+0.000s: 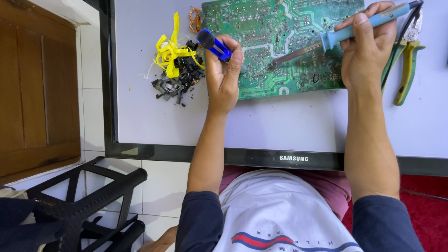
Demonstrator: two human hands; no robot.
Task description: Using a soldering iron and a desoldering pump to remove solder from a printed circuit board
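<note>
Green circuit board [280, 51] beneath soldering iron [322, 44] in right-hand grip [366, 46].

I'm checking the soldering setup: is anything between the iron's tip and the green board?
Nothing visible. The right hand holds the soldering iron with its tip on the bare circuit board; the left hand holds a blue tool alongside.

There is one green printed circuit board [280, 44], one soldering iron with a light blue handle [345, 32] and one dark blue plastic tool [213, 44]. I count one pair of green-handled pliers [409, 63], one bundle of yellow plastic strips [171, 51] and one heap of small dark parts [179, 81], too many to count.
</note>
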